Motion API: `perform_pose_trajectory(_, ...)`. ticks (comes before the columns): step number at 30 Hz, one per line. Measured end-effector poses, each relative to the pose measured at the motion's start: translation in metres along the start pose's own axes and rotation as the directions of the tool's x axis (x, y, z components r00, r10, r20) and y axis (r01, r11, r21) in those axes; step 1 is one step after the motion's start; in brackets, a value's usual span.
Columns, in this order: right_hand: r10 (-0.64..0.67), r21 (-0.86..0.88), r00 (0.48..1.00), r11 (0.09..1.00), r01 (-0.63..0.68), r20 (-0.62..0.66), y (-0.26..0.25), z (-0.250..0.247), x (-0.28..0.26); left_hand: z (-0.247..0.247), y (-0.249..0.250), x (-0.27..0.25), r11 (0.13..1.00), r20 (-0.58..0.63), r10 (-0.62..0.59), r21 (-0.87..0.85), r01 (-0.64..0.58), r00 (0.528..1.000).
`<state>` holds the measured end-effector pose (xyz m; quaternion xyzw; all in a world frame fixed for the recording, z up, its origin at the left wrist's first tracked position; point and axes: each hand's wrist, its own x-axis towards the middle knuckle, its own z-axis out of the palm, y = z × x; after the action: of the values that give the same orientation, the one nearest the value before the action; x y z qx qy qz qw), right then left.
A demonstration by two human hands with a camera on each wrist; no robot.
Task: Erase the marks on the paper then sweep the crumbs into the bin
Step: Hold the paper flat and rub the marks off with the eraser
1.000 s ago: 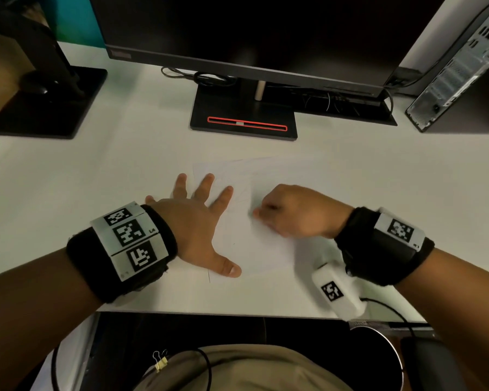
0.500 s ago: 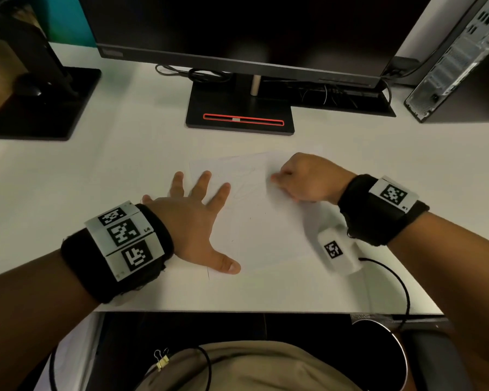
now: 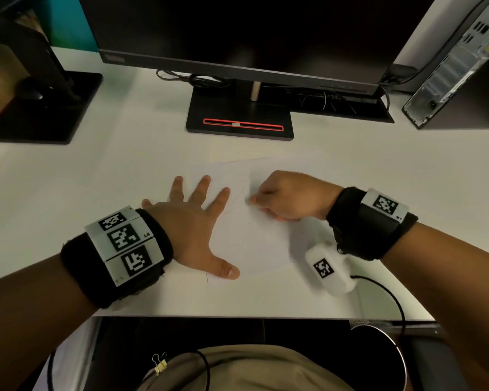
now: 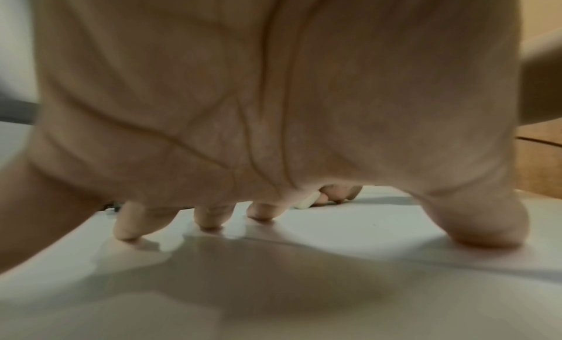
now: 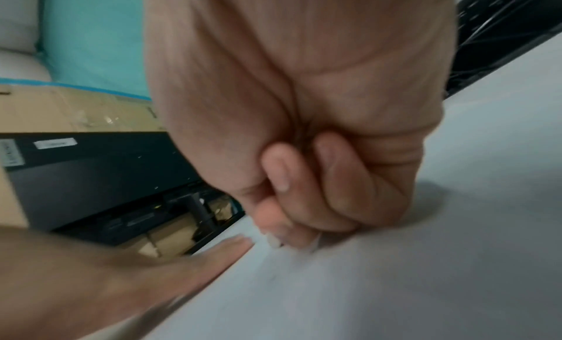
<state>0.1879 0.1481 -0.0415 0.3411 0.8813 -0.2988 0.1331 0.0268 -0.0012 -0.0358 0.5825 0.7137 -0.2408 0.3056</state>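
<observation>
One sheet of paper [image 3: 254,235] lies flat on the white desk [image 3: 96,179], in front of the monitor stand [image 3: 239,119] and nearer the person. The left hand [image 3: 192,227] is spread flat, fingers straight and splayed, pressing on the paper's left part — the thumb reaches toward the sheet's near edge, while the outermost finger seems to rest on the bare desk just beyond the sheet. The right hand [image 3: 288,196] sits on the paper to the right of the left hand, close to its index finger but apart from it. Its fingers are curled tight, and they pinch one small white eraser [image 4: 308,202], whose end touches the sheet; from the head view the eraser is hidden under the fist. Faint pencil marks [image 3: 242,193] show on the paper just beside the right hand's fingertips, on the side toward the monitor stand. A few tiny dark specks lie on the paper nearer the person; whether they are crumbs I cannot tell. One round bin [image 3: 398,351] shows its metal rim below the desk's near edge, well away from the monitor stand, under the right forearm.
</observation>
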Motion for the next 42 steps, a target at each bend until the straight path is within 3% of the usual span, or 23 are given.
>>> perform_pose_trajectory(4, 0.103, 0.004, 0.978, 0.995, -0.104, -0.184, 0.011, -0.018, 0.01, 0.0, 0.001, -0.002, 1.0, -0.002, 0.001, -0.006, -0.001, 1.0)
perform_pose_trajectory(9, 0.0, -0.055, 1.0, 0.998, -0.002, -0.029, -0.002, -0.002, 0.003, 0.001, 0.0, -0.002, 1.0, -0.01, 0.001, -0.003, -0.001, 1.0)
perform_pose_trajectory(12, 0.093, 0.02, 0.987, 0.996, -0.091, -0.132, 0.008, -0.016, 0.008, 0.001, 0.001, -0.002, 1.0, -0.01, 0.0, -0.01, -0.001, 1.0)
perform_pose_trajectory(14, 0.078, -0.04, 0.979, 0.995, -0.087, -0.187, 0.008, -0.016, 0.008, 0.001, 0.001, -0.002, 1.0, -0.011, -0.003, -0.015, 0.003, 1.0)
perform_pose_trajectory(17, -0.017, -0.109, 0.997, 0.994, 0.009, -0.07, -0.002, -0.002, 0.005, 0.002, 0.001, 0.0, 1.0, -0.016, -0.004, -0.011, 0.003, 1.0)
perform_pose_trajectory(19, 0.009, -0.045, 1.0, 0.999, -0.011, -0.028, 0.0, -0.004, 0.003, 0.001, 0.001, 0.0, 1.0, -0.018, -0.002, -0.007, 0.002, 1.0)
perform_pose_trajectory(23, 0.118, -0.007, 0.975, 0.993, -0.121, -0.188, 0.012, -0.019, 0.006, 0.001, 0.001, -0.002, 1.0, -0.013, 0.0, -0.018, 0.0, 1.0)
perform_pose_trajectory(26, 0.038, -0.086, 0.993, 0.995, -0.047, -0.109, 0.004, -0.003, 0.004, 0.001, 0.0, -0.001, 1.0, -0.013, 0.0, -0.017, 0.0, 1.0)
perform_pose_trajectory(28, 0.039, -0.051, 0.997, 0.998, -0.043, -0.063, 0.005, -0.001, 0.003, 0.001, 0.0, 0.0, 1.0, -0.017, 0.0, -0.012, 0.0, 1.0)
perform_pose_trajectory(32, 0.152, 0.05, 0.973, 0.988, -0.146, -0.175, 0.015, -0.017, 0.005, 0.001, 0.001, -0.001, 1.0, -0.012, 0.001, -0.022, -0.002, 1.0)
perform_pose_trajectory(37, 0.065, -0.001, 0.996, 0.998, -0.065, -0.053, 0.003, 0.001, 0.001, 0.001, 0.001, 0.0, 1.0, -0.02, -0.004, -0.011, 0.004, 1.0)
perform_pose_trajectory(40, 0.177, 0.099, 0.973, 0.982, -0.163, -0.149, 0.013, -0.015, 0.002, 0.001, 0.002, -0.001, 1.0, -0.014, -0.004, -0.012, 0.003, 1.0)
perform_pose_trajectory(42, 0.16, 0.069, 0.971, 0.986, -0.15, -0.179, 0.013, -0.017, -0.001, 0.0, 0.002, -0.002, 1.0, -0.012, -0.006, -0.015, 0.006, 1.0)
